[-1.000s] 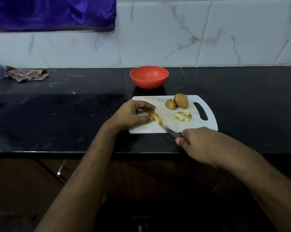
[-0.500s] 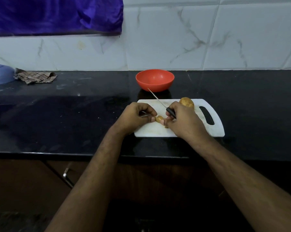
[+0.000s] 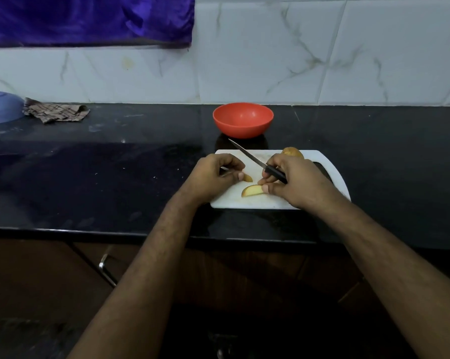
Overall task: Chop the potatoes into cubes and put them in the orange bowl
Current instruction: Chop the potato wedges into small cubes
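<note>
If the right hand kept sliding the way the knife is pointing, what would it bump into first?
Probably the round orange plastic bowl. The right hand holds the black-handled knife with its tip aimed up and left, just short of the bowl, above the white cutting board. Depth is unclear from one view, so the tip might pass just beside it.

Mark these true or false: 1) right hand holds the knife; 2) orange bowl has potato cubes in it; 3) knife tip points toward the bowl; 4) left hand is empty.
1) True: the right hand grips the knife by its black handle.
2) False: the orange bowl shows no pieces inside.
3) True: the tip points up-left toward the bowl.
4) False: the left hand pinches a potato wedge on the cutting board.
</note>
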